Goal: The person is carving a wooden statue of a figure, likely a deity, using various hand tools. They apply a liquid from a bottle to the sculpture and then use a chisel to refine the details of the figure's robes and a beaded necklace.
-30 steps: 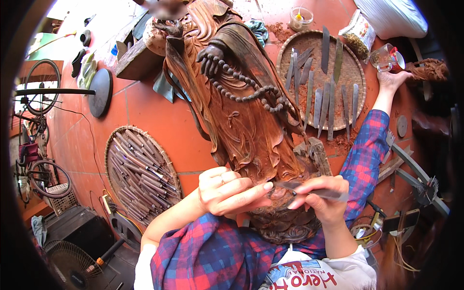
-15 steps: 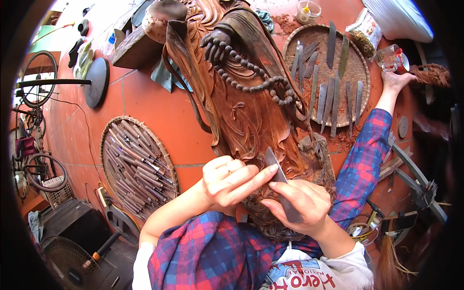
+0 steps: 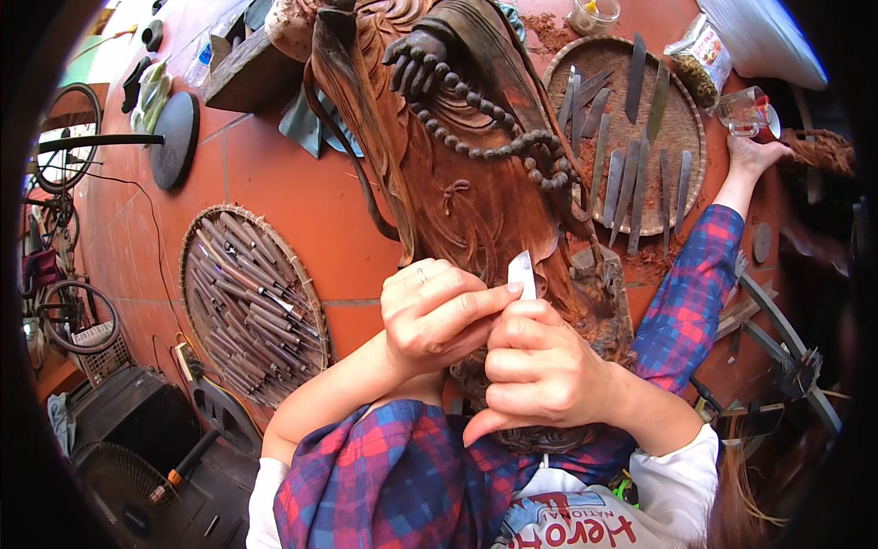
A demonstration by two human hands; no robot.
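A flat metal scraper blade (image 3: 521,273) points up between my hands, its bright tip bare and its lower part hidden in my right hand (image 3: 549,366). The fingers of that hand are wrapped around the blade, with the thumb sticking out to the left. My left hand (image 3: 437,309) is closed, its fingertips pinching at the blade's left edge just under the tip. Beyond both hands lies a large carved wooden statue (image 3: 466,220) of reddish brown wood, with flowing drapery. Its carved hand (image 3: 416,62) holds a string of round wooden beads (image 3: 476,151).
Many wooden-handled carving tools fill a round woven basket (image 3: 187,265) at left. A woven tray (image 3: 690,87) at the upper right bears several flat blades. My plaid-covered leg (image 3: 686,293) stretches out at right. A fan (image 3: 128,494) stands lower left; a glass cup (image 3: 743,112) is near my foot.
The blade has turned from a slanting position to nearly upright, tip up. My right hand has rolled over and closed round it, and my left fingertips stay at its edge.
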